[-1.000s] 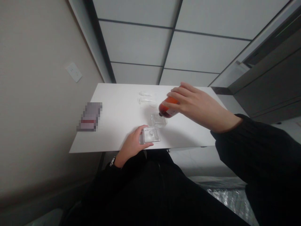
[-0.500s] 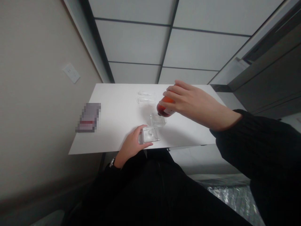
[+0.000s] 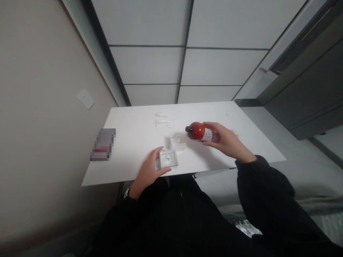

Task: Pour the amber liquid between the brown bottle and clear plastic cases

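Observation:
My right hand (image 3: 227,140) holds a red-orange bottle (image 3: 200,131) with a white label, lying nearly level in the air, its dark cap pointing left. The cap is just right of a clear square glass container (image 3: 178,141) on the white table (image 3: 128,167). My left hand (image 3: 147,172) grips the side of a clear square dish (image 3: 168,159) at the table's near edge. Two small clear pieces (image 3: 163,119) lie farther along the table.
A pixelated, blurred packet (image 3: 103,144) lies at the table's left edge beside a beige wall with a white socket plate (image 3: 85,99). Dark cabinet fronts (image 3: 302,92) stand at the right, beyond the table's end.
My right hand has pulled back to the right, and the bottle has swung from cap-down over the container to nearly level. The label now shows. My left hand stays on the dish.

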A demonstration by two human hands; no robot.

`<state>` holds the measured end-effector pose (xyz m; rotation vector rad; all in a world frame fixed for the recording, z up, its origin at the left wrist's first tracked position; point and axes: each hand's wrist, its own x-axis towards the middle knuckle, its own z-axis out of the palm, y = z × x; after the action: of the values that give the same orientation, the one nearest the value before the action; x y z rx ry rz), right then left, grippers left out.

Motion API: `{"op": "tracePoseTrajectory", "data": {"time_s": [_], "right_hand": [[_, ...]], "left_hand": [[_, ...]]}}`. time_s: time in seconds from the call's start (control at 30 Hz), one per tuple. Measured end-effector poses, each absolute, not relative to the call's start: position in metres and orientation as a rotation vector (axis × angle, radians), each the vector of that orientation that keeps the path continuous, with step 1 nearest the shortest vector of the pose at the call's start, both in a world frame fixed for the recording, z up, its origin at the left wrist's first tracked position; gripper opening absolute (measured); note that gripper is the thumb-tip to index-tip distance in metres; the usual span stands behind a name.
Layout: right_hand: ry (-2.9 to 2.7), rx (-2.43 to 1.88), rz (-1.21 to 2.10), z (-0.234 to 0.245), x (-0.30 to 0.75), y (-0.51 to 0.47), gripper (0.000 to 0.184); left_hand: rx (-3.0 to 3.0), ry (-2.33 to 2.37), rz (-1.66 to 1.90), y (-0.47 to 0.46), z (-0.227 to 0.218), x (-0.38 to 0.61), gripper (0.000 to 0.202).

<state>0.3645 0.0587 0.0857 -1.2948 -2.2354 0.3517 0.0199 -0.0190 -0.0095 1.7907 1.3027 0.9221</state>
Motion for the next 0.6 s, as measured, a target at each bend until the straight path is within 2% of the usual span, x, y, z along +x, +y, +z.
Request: {"op": "tracePoseTrajectory", "data": {"time_s": [0.13,0.23,0.37,0.6], "right_hand": [[-1.730,-1.255,0.765,0.027,0.367,0.043,0.074],[-1.483,-1.208,0.884,-0.002,0.363,0.039,0.083],[-1.371,-1.208,1.013,-0.016,0.358,0.039,0.095],[-1.393,-1.092,0.997,-0.026,0.357,0.045,0.083]], "left_hand": [[1.867,1.342,0.875,-0.019,-0.006,0.015,0.079],[1.973,1.423,0.788,-0.016,-0.001,0.008,0.076],[2.069,1.485,0.711,-0.005,0.010,-0.001,0.074],[2.177,1.587,0.658,0.018,0.021,-0.005,0.072]]}}
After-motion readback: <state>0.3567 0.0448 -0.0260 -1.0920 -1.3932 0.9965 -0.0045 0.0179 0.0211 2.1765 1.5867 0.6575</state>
